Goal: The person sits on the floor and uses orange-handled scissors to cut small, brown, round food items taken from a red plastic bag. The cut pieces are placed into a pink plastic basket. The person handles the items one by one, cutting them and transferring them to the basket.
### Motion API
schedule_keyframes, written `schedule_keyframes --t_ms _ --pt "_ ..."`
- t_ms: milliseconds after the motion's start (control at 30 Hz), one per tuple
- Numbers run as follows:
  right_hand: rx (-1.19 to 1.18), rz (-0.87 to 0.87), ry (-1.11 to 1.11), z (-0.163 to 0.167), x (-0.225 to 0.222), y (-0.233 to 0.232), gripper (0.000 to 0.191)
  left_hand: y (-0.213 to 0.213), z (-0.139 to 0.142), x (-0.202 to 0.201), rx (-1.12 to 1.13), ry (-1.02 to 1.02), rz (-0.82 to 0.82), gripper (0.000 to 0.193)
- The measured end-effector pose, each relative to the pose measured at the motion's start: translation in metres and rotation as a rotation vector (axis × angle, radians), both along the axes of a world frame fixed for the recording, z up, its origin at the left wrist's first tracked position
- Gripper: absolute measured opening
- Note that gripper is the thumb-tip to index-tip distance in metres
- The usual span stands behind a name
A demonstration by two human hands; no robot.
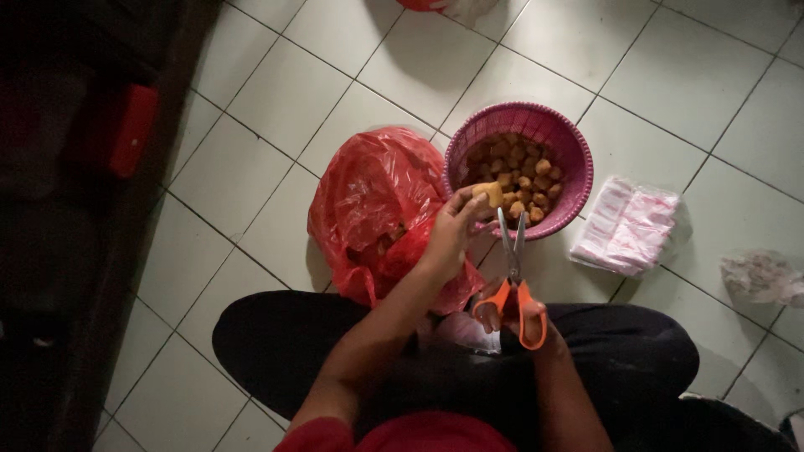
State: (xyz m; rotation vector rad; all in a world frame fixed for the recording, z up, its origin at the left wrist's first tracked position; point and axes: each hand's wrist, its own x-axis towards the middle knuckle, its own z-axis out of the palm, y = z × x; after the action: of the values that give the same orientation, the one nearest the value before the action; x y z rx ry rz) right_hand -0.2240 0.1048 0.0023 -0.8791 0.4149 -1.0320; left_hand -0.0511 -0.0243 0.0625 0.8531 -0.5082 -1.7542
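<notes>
My left hand (452, 234) pinches a small golden-brown chunk of food (489, 194) just over the near rim of a pink plastic basket (578, 163). Several similar brown chunks (519, 172) fill that basket. My right hand (528, 320) grips orange-handled scissors (512, 285), blades slightly parted and pointing up toward the held chunk, about a finger's width from it. A red plastic bag (373, 201) lies crumpled to the left of the basket, under my left forearm.
A stack of clear pink-printed plastic bags (626, 226) lies right of the basket. A crumpled bit of plastic (764, 276) sits at the far right. Dark furniture with a red item (134, 130) lines the left. My dark-trousered legs (276, 343) cross the white tiled floor (251, 100).
</notes>
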Motion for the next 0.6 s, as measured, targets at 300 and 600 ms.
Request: schedule_keyframes --t_ms 300,600 --pt "0.03 0.046 0.049 0.019 0.002 0.002 0.099 0.014 0.018 -0.003 0.021 -0.095 -0.06 0.024" --pt "0.057 -0.013 0.015 0.009 -0.008 -0.001 0.086 0.056 0.029 -0.007 0.038 -0.027 -0.33 0.015"
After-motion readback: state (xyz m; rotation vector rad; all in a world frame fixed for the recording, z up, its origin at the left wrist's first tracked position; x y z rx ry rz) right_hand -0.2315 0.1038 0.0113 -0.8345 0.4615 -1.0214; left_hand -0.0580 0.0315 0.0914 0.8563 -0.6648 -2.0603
